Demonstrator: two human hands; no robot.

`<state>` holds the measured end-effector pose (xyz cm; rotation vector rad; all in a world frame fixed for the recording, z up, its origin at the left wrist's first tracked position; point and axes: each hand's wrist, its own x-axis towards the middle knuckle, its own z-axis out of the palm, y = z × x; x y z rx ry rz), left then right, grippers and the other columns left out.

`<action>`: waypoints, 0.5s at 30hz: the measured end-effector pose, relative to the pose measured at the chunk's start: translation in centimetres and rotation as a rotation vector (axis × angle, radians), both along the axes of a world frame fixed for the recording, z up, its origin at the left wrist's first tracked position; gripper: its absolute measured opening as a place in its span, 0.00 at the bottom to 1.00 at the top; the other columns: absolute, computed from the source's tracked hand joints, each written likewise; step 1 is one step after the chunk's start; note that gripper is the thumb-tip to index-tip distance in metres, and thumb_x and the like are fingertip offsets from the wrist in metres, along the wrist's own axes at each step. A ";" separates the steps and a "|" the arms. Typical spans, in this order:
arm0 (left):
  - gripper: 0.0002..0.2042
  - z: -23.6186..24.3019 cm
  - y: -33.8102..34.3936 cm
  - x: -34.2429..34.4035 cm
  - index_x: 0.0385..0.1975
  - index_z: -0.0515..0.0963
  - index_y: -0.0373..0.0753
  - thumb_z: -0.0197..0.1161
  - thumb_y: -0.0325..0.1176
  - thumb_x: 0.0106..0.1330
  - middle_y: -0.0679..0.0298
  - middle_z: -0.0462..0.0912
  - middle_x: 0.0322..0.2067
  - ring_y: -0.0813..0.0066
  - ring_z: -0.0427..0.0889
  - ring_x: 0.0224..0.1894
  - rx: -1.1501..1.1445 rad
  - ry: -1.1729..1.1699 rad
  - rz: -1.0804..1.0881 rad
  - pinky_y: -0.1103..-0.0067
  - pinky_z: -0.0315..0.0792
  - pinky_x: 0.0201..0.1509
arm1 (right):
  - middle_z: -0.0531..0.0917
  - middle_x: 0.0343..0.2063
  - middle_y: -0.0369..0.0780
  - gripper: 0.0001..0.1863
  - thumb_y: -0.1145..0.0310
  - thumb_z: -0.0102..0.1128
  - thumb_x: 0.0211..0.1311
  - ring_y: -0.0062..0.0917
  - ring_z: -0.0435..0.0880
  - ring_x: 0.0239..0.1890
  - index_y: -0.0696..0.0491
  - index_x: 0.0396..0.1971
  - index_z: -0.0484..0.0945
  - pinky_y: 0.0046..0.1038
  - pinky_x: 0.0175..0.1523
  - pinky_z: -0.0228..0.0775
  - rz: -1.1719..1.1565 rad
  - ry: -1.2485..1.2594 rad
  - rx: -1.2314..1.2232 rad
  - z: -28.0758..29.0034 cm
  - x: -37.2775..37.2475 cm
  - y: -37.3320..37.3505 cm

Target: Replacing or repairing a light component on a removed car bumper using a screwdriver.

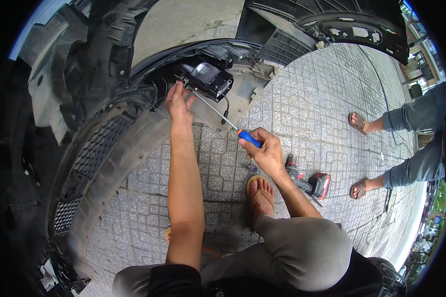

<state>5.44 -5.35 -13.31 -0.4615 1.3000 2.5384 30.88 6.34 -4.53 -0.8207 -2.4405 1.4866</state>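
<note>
Bumper (116, 174) of dark plastic carries the lamp-like unit (205, 74). Screwdriver (249, 138) slants from the unit's lower right up to its near-left corner, its blue handle gripped by the right hand (267, 153); left hand (180, 105) bends its fingers at the same corner, but what they pinch I cannot tell. If the shaft tilts, the tip may slip and hurt these fingers.

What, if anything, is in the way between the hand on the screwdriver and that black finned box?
Nothing visible blocks the right hand: the screwdriver runs up to the black finned box. The left hand is beside the tip; a black plug hangs close to the shaft, contact unclear.
</note>
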 end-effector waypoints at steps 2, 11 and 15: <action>0.15 -0.1 -0.2 0.1 0.48 0.80 0.39 0.70 0.39 0.68 0.67 0.82 0.36 0.74 0.79 0.39 -0.026 -0.013 0.008 0.72 0.80 0.39 | 0.82 0.21 0.37 0.13 0.65 0.69 0.66 0.17 0.75 0.20 0.60 0.32 0.80 0.25 0.29 0.69 -0.002 -0.073 -0.127 0.2 0.0 -0.4; 0.14 0.4 1.5 0.9 0.46 0.81 0.40 0.71 0.41 0.67 0.69 0.82 0.34 0.79 0.79 0.34 -0.032 -0.039 0.026 0.81 0.76 0.29 | 0.82 0.22 0.39 0.18 0.58 0.71 0.63 0.23 0.80 0.21 0.59 0.33 0.79 0.31 0.29 0.71 0.182 -0.061 0.121 -1.8 0.0 2.8; 0.14 0.0 1.2 0.2 0.46 0.81 0.40 0.70 0.40 0.67 0.69 0.82 0.34 0.79 0.80 0.34 -0.044 -0.015 0.055 0.81 0.76 0.29 | 0.83 0.25 0.40 0.18 0.60 0.73 0.61 0.22 0.80 0.19 0.60 0.35 0.77 0.28 0.26 0.71 0.064 -0.030 -0.120 -0.9 -0.7 1.7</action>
